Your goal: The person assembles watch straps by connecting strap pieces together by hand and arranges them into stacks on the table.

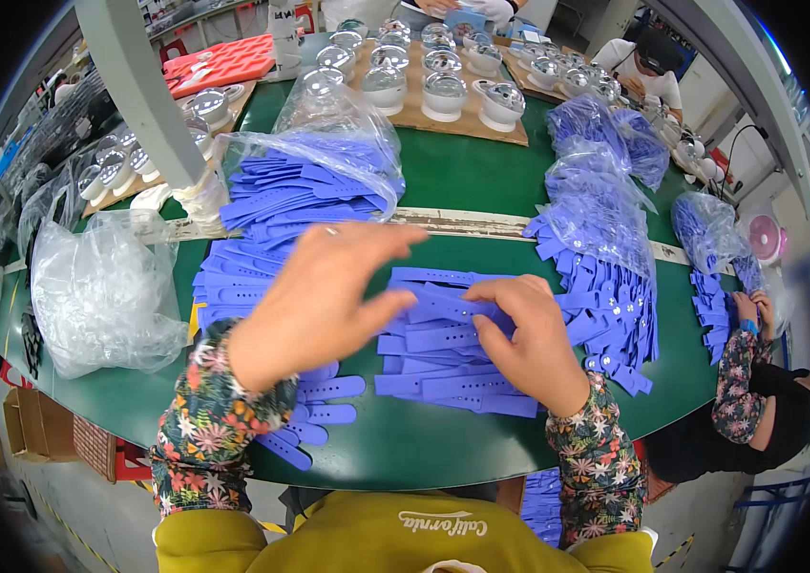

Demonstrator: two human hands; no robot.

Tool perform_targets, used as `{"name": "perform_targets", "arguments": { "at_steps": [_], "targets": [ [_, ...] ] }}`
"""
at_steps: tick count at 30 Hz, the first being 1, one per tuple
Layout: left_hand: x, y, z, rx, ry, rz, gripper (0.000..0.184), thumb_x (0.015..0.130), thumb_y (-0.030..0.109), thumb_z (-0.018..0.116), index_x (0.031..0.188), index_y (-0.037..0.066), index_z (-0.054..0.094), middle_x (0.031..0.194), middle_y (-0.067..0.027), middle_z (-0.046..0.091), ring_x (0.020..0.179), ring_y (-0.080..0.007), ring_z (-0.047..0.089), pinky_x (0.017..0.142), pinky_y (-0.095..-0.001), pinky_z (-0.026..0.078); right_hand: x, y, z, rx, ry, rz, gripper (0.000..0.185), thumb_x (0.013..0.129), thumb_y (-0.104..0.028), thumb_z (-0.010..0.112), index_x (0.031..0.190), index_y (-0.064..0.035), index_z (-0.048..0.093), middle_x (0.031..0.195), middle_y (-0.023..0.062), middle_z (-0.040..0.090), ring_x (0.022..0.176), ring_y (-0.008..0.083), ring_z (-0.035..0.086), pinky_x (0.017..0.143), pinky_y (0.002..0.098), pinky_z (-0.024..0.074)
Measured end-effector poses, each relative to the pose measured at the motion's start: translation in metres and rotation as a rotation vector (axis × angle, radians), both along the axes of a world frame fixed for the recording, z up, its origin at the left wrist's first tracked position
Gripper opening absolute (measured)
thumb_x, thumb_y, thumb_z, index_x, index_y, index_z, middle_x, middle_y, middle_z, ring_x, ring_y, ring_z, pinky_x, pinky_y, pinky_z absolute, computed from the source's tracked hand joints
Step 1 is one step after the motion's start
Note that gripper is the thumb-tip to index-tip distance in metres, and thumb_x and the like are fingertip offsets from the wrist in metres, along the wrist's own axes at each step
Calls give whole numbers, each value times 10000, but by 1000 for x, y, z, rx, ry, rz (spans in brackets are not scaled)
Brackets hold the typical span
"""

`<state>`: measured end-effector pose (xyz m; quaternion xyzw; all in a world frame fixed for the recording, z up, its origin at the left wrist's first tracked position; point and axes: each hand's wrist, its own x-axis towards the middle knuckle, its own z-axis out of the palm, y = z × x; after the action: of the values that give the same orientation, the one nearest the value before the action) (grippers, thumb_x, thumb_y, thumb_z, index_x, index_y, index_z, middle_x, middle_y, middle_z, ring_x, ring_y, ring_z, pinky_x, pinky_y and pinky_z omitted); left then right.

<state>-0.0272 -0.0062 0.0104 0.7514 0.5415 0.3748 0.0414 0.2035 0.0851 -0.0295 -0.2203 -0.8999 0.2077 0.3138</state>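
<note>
My left hand (328, 296) hovers over the table, slightly blurred, with thumb and fingers apart and nothing visible between them. At the top of the middle stack, my right hand (543, 344) has its thumb and forefinger on the two edges of a blue-purple watch strap (443, 304). Beneath it lie several more layers of straps (452, 384) in a neat pile. Left of that, a larger heap of straps (233, 277) runs under my left hand and partly into a clear plastic bag (338, 134). More loose straps (330, 387) fan out near my left forearm.
A bagged heap of straps (605, 258) lies to the right on the green table (467, 177). Crumpled clear bags (104, 296) sit at left. Behind are boards (481, 124) of shiny domed units (443, 91). A grey post (137, 86) rises at left. Co-workers (658, 67) sit around.
</note>
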Motion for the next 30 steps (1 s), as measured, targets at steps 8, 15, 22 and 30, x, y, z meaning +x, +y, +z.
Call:
{"name": "perform_targets", "arguments": {
  "at_steps": [8, 15, 22, 30],
  "targets": [
    [-46, 5, -17, -84, 281, 160, 136, 784, 34, 675, 912, 33, 722, 890, -123, 682, 917, -347, 628, 806, -457, 495, 13, 7, 1, 145, -179, -96, 94, 814, -59, 684, 908, -65, 687, 884, 95, 667, 829, 293, 611, 810, 395, 432],
    [-55, 22, -44, -111, 396, 174, 119, 783, 47, 668, 883, 41, 732, 852, -112, 656, 862, -346, 610, 786, -453, 503, 45, 40, 10, 151, -95, -221, 119, 818, -64, 702, 922, -9, 686, 958, 136, 654, 924, 328, 632, 834, 403, 501],
    [-46, 31, -65, -78, 467, 201, 197, 745, 39, 707, 940, 52, 734, 990, -70, 674, 969, -314, 600, 828, -424, 505, 99, 89, -6, 6, -226, -365, 197, 790, -34, 696, 987, -21, 713, 1030, 154, 697, 943, 328, 655, 857, 398, 506],
    [-56, 42, -68, 72, 448, 267, 72, 807, 63, 651, 869, 61, 689, 843, -107, 657, 867, -311, 614, 768, -444, 488, 92, 71, -2, 172, -468, -321, 306, 684, -50, 740, 986, -89, 708, 1110, 92, 666, 1089, 316, 591, 957, 434, 449]
  ]
}}
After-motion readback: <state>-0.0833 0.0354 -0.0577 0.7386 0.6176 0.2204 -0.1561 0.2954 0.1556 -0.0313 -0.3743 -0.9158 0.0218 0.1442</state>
